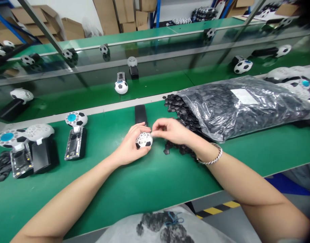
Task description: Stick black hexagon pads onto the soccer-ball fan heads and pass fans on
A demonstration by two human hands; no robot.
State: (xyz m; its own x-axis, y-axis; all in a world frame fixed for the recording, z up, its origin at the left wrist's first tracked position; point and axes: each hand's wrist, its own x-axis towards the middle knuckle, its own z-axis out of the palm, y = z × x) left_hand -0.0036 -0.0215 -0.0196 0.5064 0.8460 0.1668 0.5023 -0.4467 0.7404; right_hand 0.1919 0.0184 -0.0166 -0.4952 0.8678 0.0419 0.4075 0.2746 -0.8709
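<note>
A device with a white-and-black soccer-ball head (pixel 144 140) and a black body (pixel 140 114) lies on the green table in front of me. My left hand (pixel 133 143) is wrapped round the left side of the ball head. At its right edge, my right hand (pixel 169 130) has thumb and forefinger pinched together; whatever sits between the fingertips is too small to make out. Just beyond my right wrist, black pentagon pieces (pixel 179 108) spill from a clear plastic bag (pixel 243 104) with a white label.
On the left stand several similar devices, one with a blue disc (pixel 72 117), near a pile of black pieces (pixel 2 165). Behind a pale rail, a lower green belt (pixel 91 89) carries more soccer-ball devices (pixel 121 86). Cardboard boxes (pixel 35 20) stand at the back.
</note>
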